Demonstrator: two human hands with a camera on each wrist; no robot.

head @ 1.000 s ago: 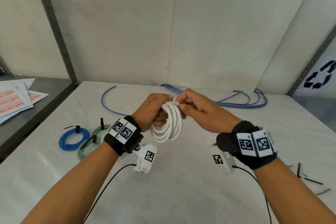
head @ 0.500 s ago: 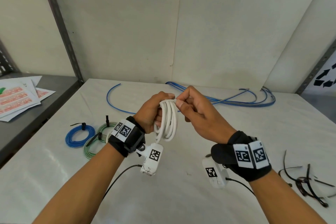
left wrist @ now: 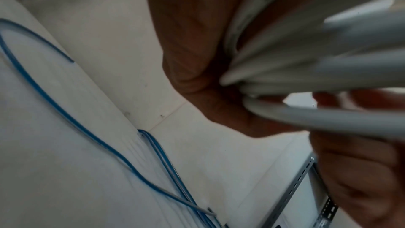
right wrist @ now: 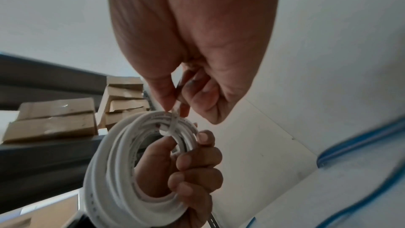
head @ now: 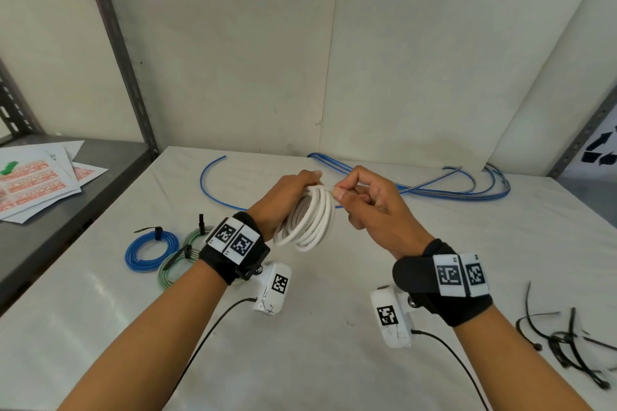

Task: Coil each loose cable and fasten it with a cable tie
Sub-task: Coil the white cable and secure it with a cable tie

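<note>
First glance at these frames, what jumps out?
Dead centre, held above the table, a white cable coil: the left hand grips it through the loop while the right hand pinches a thin white tie wrapped over its top. Left on the table lie a blue coil and a green coil, each already tied in black. A loose blue cable sprawls along the back, and black ties sit at the right.

A storeroom or workshop bay: slotted steel shelving uprights point(head: 113, 43) frame a white worktop point(head: 334, 360) boxed in by plain panels, cardboard boxes point(right wrist: 52, 119) stacked on a neighbouring shelf, printed label sheets point(head: 36, 183) (orange strips) at the left edge.
</note>
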